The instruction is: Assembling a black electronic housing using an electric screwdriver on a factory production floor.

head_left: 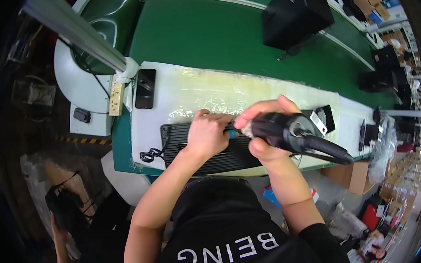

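Note:
My right hand [270, 151] is wrapped round a black electric screwdriver [275, 127], whose thick black cord bends off to the right. The driver's front end points left toward my left hand [207, 136]. A black ribbed metal housing [232, 161] lies flat under both hands, near the front edge of the table. My left fingers are bent and drawn together over it, beside a small teal part [232, 134] between the hands; what they pinch is hidden. From the housing's left side a black cable [149, 156] trails in a small coil.
A black phone [145, 89] lies at the left of the white plastic-covered mat [187, 91]. Behind stands a large black box-shaped unit [295, 13] on the green surface. A small open black box [325, 117] sits right of my hand. Another person's arm [60, 242] shows lower left.

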Action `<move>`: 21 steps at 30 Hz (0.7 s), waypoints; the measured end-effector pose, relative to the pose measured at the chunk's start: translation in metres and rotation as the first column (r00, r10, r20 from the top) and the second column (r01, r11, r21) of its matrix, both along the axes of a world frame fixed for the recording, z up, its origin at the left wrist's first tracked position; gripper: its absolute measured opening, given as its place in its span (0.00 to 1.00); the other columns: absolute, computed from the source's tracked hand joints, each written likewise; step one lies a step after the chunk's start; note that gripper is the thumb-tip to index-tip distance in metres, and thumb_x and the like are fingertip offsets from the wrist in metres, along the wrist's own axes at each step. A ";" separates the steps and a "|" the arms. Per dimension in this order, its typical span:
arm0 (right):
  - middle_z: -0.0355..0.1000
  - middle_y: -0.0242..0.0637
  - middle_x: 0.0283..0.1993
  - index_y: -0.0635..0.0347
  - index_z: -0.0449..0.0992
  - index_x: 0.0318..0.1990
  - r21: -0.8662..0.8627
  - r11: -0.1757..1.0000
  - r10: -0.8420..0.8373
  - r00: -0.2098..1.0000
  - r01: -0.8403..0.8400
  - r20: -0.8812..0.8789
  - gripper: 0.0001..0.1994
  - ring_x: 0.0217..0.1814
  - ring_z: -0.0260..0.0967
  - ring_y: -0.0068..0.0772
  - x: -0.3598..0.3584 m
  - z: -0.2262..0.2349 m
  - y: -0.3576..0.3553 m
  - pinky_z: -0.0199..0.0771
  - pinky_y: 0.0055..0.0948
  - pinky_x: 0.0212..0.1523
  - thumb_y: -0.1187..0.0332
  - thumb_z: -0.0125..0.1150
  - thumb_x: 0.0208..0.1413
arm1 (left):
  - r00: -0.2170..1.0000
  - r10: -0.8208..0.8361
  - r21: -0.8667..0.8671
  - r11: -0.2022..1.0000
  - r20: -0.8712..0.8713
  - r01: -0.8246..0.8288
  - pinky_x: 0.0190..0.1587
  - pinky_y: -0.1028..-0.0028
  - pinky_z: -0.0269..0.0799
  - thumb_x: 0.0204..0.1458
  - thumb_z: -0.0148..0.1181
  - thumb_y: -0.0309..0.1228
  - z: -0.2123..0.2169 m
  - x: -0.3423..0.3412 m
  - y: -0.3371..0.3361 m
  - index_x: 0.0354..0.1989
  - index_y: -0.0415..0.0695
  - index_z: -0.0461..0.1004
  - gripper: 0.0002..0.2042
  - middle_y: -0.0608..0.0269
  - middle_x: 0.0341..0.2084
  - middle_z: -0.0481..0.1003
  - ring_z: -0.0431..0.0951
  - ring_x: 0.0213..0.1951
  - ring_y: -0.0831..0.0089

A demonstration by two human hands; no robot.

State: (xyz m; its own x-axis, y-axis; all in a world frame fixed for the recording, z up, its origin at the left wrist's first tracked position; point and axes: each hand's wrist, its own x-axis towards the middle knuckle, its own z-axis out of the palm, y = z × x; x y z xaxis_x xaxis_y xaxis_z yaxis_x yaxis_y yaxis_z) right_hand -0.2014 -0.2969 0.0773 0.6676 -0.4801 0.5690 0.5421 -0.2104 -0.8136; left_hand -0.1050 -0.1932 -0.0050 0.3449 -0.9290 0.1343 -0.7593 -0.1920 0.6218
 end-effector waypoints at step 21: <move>0.64 0.43 0.45 0.68 0.56 0.50 -0.114 0.288 -0.953 0.296 0.951 0.059 0.32 0.29 0.72 0.32 -0.231 -0.093 -0.053 0.74 0.30 0.32 0.51 0.64 0.53 | 0.989 -0.054 0.014 0.998 0.138 0.053 0.57 0.60 0.62 0.46 0.65 0.31 0.022 -0.038 -0.020 0.49 0.38 0.73 0.21 0.47 0.47 0.74 0.72 0.52 0.54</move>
